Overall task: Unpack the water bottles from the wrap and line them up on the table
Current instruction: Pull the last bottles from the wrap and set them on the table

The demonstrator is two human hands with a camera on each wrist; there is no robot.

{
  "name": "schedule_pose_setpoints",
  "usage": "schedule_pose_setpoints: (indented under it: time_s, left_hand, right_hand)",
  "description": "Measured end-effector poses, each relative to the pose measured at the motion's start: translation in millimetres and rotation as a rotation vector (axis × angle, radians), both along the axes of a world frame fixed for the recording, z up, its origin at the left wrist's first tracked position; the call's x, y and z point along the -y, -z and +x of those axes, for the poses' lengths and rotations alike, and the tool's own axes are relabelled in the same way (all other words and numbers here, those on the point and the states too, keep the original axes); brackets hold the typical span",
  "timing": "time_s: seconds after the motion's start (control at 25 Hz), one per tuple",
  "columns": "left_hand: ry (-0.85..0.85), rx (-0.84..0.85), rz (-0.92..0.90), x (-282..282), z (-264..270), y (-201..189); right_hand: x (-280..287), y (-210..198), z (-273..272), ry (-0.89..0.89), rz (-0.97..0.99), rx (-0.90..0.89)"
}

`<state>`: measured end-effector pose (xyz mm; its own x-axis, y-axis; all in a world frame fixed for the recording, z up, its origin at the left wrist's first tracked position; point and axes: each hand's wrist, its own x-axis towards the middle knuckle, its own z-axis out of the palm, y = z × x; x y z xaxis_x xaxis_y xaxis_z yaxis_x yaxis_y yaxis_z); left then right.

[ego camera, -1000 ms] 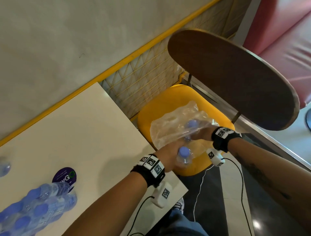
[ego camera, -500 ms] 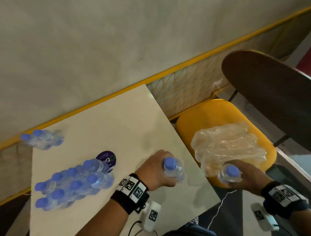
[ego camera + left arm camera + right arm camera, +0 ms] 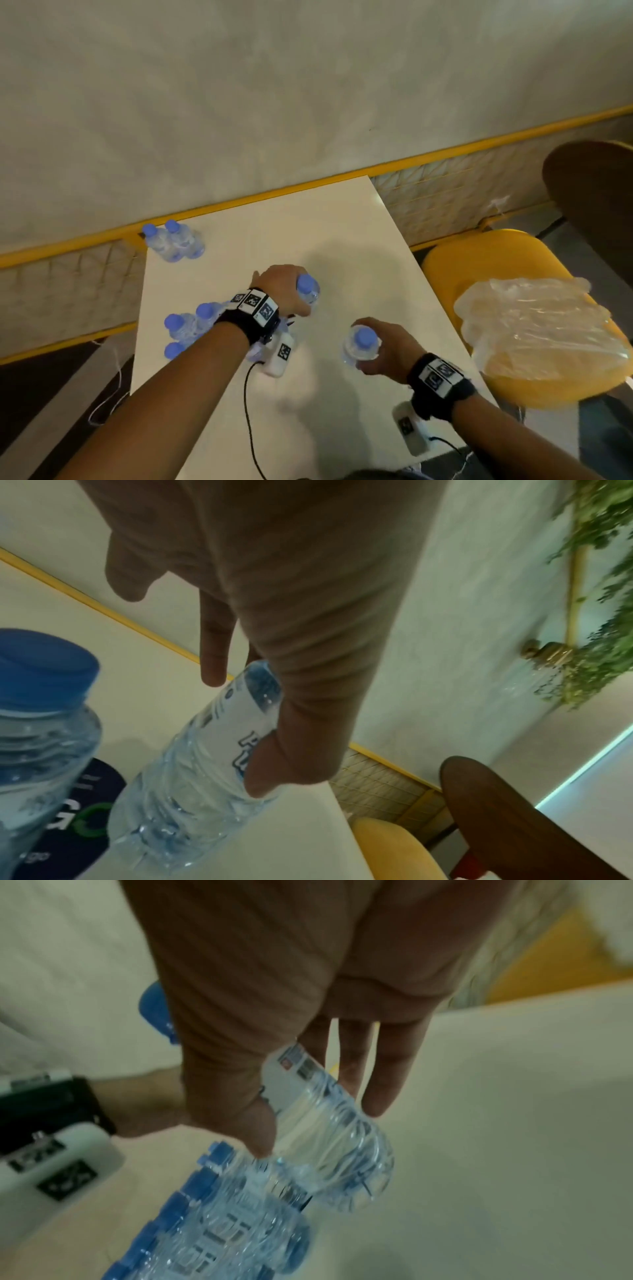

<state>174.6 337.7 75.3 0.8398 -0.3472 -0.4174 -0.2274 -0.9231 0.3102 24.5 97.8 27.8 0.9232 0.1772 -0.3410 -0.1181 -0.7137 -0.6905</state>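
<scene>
We held both arms out over the table (image 3: 342,240). Our left hand (image 3: 281,291) gripped 1 bottle (image 3: 308,290) by its label; our right hand (image 3: 387,349) gripped another bottle (image 3: 361,347) between thumb and fingers.

dim warm indoor light, soft shadows on the table (image 3: 342,240), wide-angle bending at edges, right-wrist view motion-blurred.

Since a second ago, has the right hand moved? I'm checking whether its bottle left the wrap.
Yes. The right hand, gripping a water bottle, came off the plastic wrap on the yellow chair and now sits over the white table.
</scene>
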Motion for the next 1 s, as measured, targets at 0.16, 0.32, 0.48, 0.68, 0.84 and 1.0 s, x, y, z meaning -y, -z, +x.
schedule_pose_setpoints:
  time_s: [0.16, 0.32, 0.48, 0.68, 0.84, 1.0]
  left_hand:
    - [0.014, -0.019, 0.003, -7.1, 16.1, 10.7]
    - [0.044, -0.060, 0.015, -21.0, 20.4, 28.1]
    - [0.053, -0.080, 0.028, -28.7, 21.4, 42.6]
    - [0.056, -0.104, 0.042, -30.7, 24.7, 53.8]
    - [0.074, -0.133, 0.067, -29.8, 24.0, 56.0]
    - [0.071, -0.165, 0.068, -34.2, 27.1, 54.0]
  right_hand:
    - [-70.3, 13.8, 47.6, 0.020, -0.043, -0.029]
    - [-105.2, 25.9, 69.5, -0.011, -0.180, -0.064]
    - [-118.2, 35.9, 76.4, 0.011, -0.225, -0.121]
    - [-126.2, 31.7, 76.9, 0.020, -0.215, -0.158]
    - [-128.6, 18.8, 73.7, 0.008, -0.193, -0.176]
    - [-128.7, 6.5, 70.3, 0.007, -0.179, -0.174]
